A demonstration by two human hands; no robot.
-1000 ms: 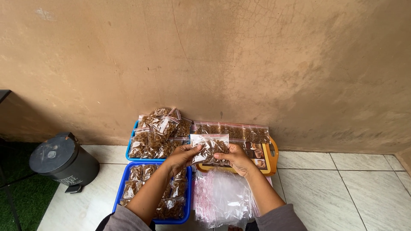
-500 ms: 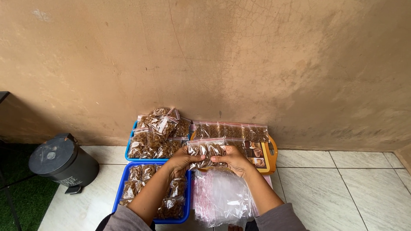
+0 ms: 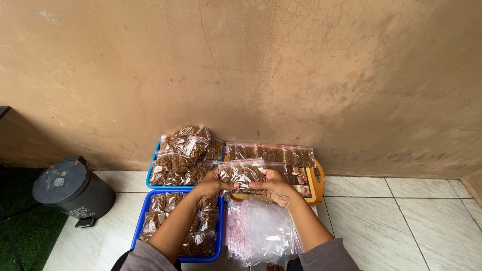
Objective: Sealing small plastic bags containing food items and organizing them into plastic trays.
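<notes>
Now: small clear bag (image 3: 241, 174) of brown pieces held flat between left hand (image 3: 213, 186) and right hand (image 3: 274, 186), both pinching it, long axis left-right, sealed pink edge toward wall. Sits above orange tray (image 3: 316, 183). Two blue trays (image 3: 148, 176) (image 3: 138, 227) of filled bags at left, count unclear. Empty bag pile (image 3: 261, 233) partly cut off. One bin (image 3: 74, 189).

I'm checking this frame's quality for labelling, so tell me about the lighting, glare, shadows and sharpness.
Head view: soft, even daylight on the wall, no hard shadows; faint glare on the empty clear bags and the small filled bag held by the left hand and right hand; the dark bin sits in a dim corner; focus looks sharp, with wide-angle stretch at the edges.
</notes>
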